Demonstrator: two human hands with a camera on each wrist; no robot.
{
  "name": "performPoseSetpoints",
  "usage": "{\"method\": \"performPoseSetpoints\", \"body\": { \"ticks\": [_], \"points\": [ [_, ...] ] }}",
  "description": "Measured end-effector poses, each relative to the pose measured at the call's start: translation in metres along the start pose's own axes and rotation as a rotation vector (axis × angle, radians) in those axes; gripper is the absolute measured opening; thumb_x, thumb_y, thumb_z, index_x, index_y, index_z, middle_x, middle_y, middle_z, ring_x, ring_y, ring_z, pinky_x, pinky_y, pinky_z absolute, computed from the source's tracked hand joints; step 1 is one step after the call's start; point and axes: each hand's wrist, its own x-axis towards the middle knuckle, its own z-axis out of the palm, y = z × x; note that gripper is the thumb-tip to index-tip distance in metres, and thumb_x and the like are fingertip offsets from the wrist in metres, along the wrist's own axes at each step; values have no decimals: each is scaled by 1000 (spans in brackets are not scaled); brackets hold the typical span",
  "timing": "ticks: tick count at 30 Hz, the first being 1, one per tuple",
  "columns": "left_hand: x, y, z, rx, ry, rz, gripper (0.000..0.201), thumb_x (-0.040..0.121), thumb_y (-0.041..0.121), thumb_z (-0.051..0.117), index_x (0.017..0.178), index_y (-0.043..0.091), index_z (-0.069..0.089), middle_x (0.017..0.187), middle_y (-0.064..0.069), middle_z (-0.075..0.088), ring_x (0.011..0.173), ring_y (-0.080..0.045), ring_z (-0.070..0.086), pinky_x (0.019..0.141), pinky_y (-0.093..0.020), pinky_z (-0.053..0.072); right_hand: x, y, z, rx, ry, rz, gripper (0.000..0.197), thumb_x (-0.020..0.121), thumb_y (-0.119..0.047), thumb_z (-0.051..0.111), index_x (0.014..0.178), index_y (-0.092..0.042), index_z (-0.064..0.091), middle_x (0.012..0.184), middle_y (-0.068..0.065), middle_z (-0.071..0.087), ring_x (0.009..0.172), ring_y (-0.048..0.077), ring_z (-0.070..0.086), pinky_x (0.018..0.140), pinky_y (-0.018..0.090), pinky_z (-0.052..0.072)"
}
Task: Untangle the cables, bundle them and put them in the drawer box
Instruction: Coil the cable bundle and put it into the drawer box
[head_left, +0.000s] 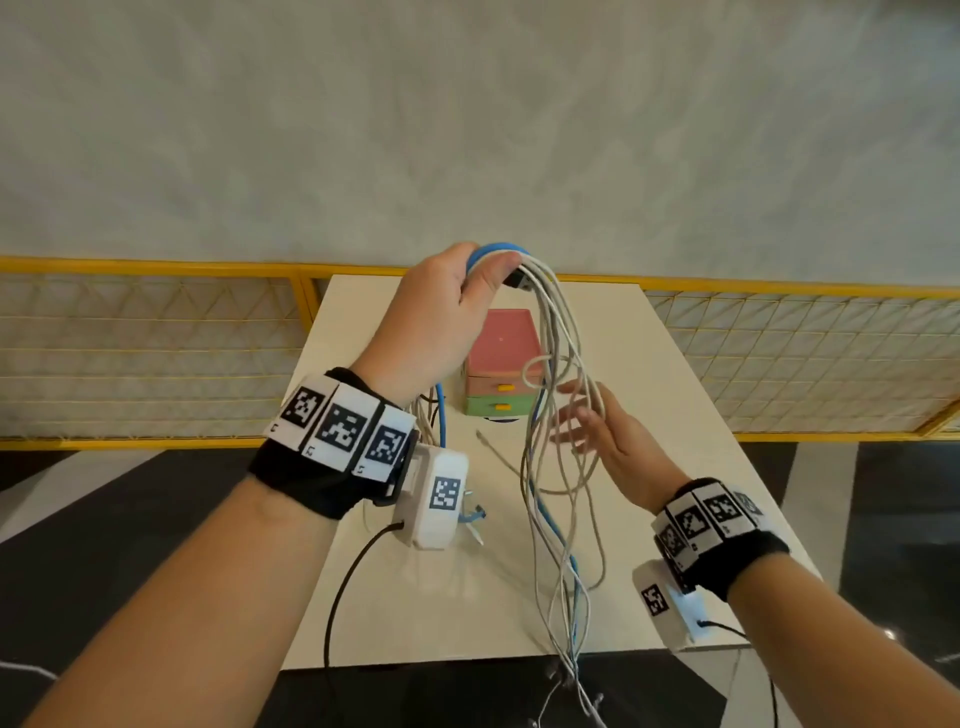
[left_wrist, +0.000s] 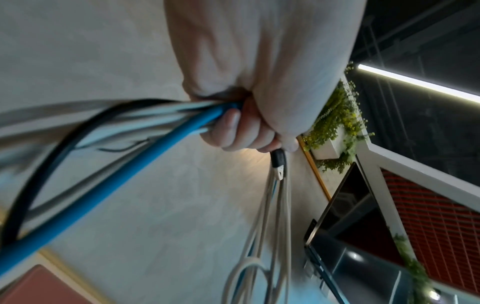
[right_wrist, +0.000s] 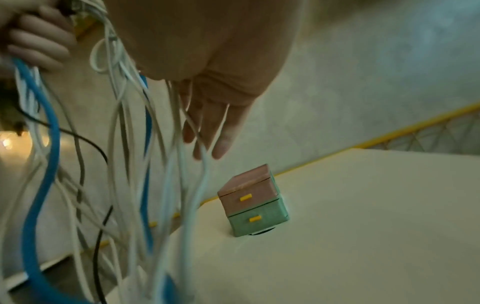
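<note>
My left hand (head_left: 457, 301) is raised high over the table and grips a bunch of cables (head_left: 558, 441) near their top: white, grey, a thick blue one (left_wrist: 145, 156) and a black one. Long loops hang from that hand down past the table's front edge. My right hand (head_left: 592, 421) is lower and to the right, its fingers (right_wrist: 221, 135) straight and spread among the hanging white strands. The small drawer box (head_left: 501, 364), pink above and green below with yellow handles, stands on the table behind the cables with both drawers closed (right_wrist: 253, 202).
The cream table (head_left: 665, 364) is narrow, with a yellow wire-mesh railing (head_left: 156, 332) behind it. A loose white cable end (head_left: 493, 452) lies on the table in front of the box. Dark floor shows on both sides.
</note>
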Motion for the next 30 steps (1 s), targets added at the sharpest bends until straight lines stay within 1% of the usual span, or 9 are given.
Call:
{"method": "performPoseSetpoints", "body": {
  "ticks": [7,11,13,16,19,21,23,26,30],
  "points": [
    [1,-4,17,87,-1,-104,40,100,41,45,85,7,59,62,1,47,57,-14,45,54,-28,31,15,-10,-5,66,320,-35,17,93,-20,57,108,-25,64,103,-3,68,95,14,66,78,34,57],
    [2,-1,27,130,38,-171,36,101,41,45,78,14,53,61,4,45,56,-11,44,53,-26,31,26,-23,-25,100,220,-66,20,93,-14,56,111,-16,66,100,6,69,77,17,69,67,30,57],
    [4,0,28,126,74,-222,36,101,40,45,72,19,48,60,5,42,54,-11,41,51,-29,30,29,-24,-37,86,120,-129,24,94,-9,54,115,-13,65,98,9,67,73,18,68,70,29,58],
    [6,-1,26,106,181,-271,40,101,40,45,78,8,54,59,5,41,53,-11,40,54,-31,29,30,-13,-49,11,48,-198,35,96,0,47,125,-15,58,99,6,65,81,17,67,76,23,57],
    [8,2,21,126,271,-259,36,101,37,45,81,8,52,61,5,43,59,-15,42,56,-29,27,34,14,-54,-220,75,-34,42,94,7,40,127,-11,57,98,7,67,76,21,67,75,30,57],
    [9,7,19,134,312,-221,34,101,35,46,78,10,49,61,-4,44,64,-19,42,60,-29,28,39,32,-56,-528,-56,142,40,89,7,40,122,-7,58,98,9,67,73,25,67,77,38,56],
    [11,11,18,143,319,-191,35,101,35,47,76,11,48,61,-11,41,60,-18,39,60,-30,26,42,41,-54,-780,-163,247,39,88,3,38,122,-9,56,104,11,66,85,29,66,82,40,54],
    [12,15,21,163,249,-170,39,101,38,45,79,7,52,58,4,38,53,-10,38,53,-30,25,49,38,-52,-892,-149,226,38,94,-2,36,126,-13,53,118,12,63,102,32,61,87,37,49],
    [16,13,28,190,165,-142,43,101,40,44,92,2,62,62,5,45,54,-8,41,50,-20,31,58,1,-49,-312,102,-21,40,98,-9,40,138,-13,46,139,2,50,130,18,45,104,11,29]
  ]
}}
